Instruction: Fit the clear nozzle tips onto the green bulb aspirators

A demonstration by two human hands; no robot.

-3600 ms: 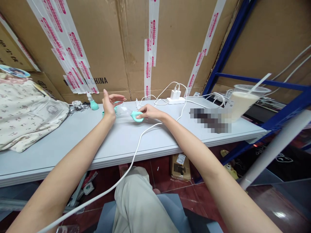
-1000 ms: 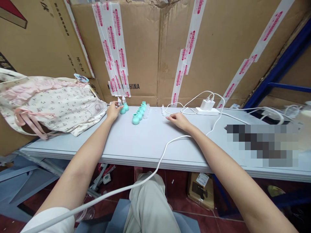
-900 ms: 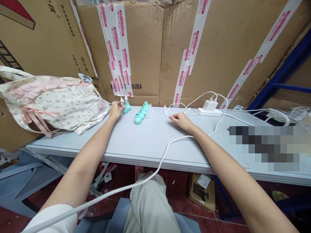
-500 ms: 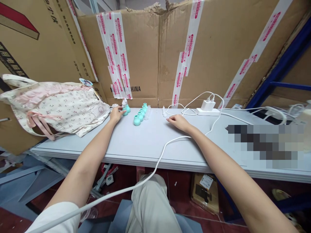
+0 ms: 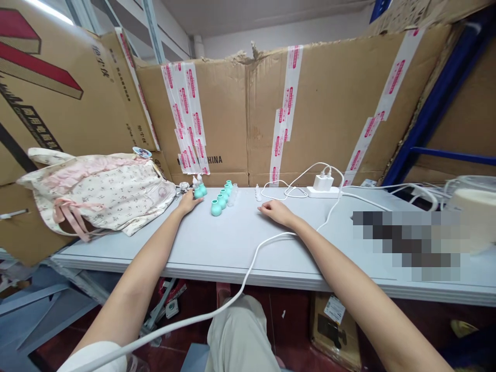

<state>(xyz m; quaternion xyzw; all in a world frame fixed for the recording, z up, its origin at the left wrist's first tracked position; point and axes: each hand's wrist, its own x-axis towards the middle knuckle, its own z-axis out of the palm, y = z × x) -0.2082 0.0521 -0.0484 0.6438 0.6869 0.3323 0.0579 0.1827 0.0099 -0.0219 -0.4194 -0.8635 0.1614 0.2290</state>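
Note:
My left hand (image 5: 188,202) is at the back left of the table, its thumb and fingers round the lower part of a small round teal bottle (image 5: 197,192) with a whitish pointed top. Right beside it stands a second teal bottle (image 5: 203,189) with a similar top. A slanting row of open-necked teal bottles (image 5: 216,208) is to the right, alongside clear plastic pieces (image 5: 233,196). My right hand (image 5: 277,212) rests on the tabletop with its fingers curled together; what they hold, if anything, is hidden. Just behind it is a short row of small whitish tips (image 5: 258,192).
A floral cloth bag (image 5: 108,194) lies at the left. A white power strip (image 5: 323,192) with plugged-in chargers sits at the back right. Its white cable (image 5: 267,238) crosses the table (image 5: 225,243) and hangs over the front edge. Large cardboard (image 5: 228,113) stands behind.
My view has tilted up, so the scene sits lower. The second whitish top beside my left hand now shows clearly. My right hand stays near the same spot, its fingers still curled.

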